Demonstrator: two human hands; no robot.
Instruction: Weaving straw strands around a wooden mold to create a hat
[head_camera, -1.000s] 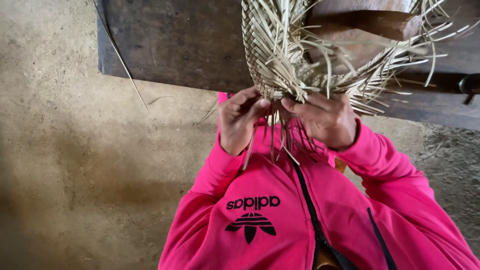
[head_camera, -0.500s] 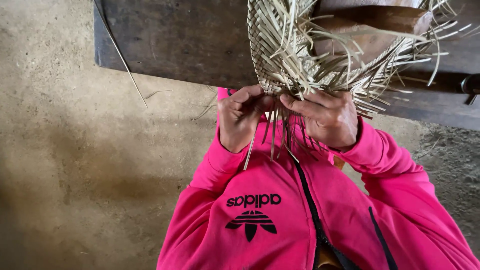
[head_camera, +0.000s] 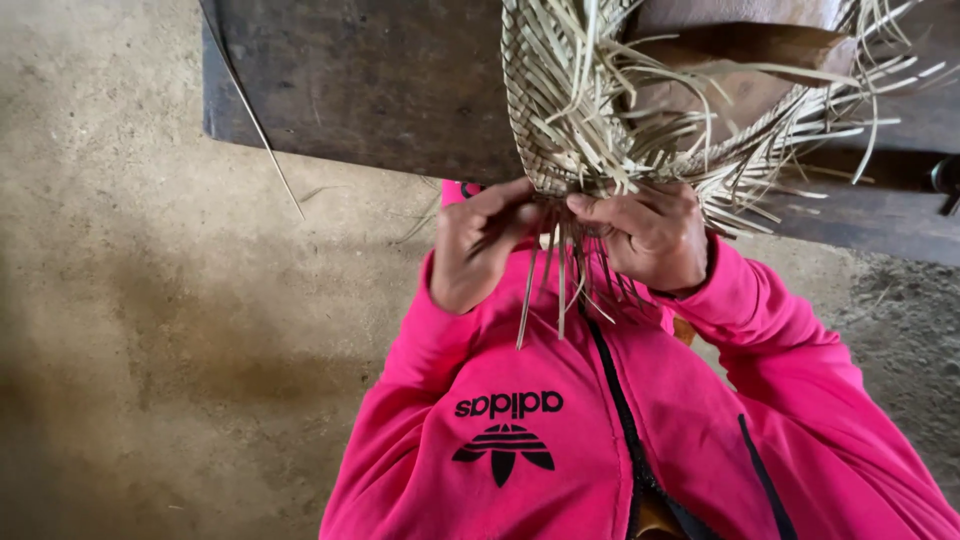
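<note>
Two hands met in the upper middle of the frame, right at the lower edge of a woven straw piece (head_camera: 570, 110). That piece sat at the top of the frame, wrapped partly around a brown wooden block (head_camera: 740, 60), with many loose ends sticking out to the right. The left hand (head_camera: 480, 245) pinched some thin straw strips (head_camera: 560, 285) between thumb and finger, and the strips hung down over the pink jacket (head_camera: 560, 440). The right hand (head_camera: 650, 235) was closed on the edge of the weave just beside it, with its fingertips almost touching the left thumb. Compared with a second earlier, very little had changed. The straw piece had slid a tiny bit toward the right of the frame, and the left thumb had pushed in closer to the right hand. Both hands had kept their hold on the same spot, so the weaving at that edge looked like it was carrying on, strip by strip. Behind the straw lay a dark wooden board (head_camera: 370, 80) across the top. One single straw (head_camera: 265, 130) hung off it at the upper left, over the bare brown floor (head_camera: 130, 300).
</note>
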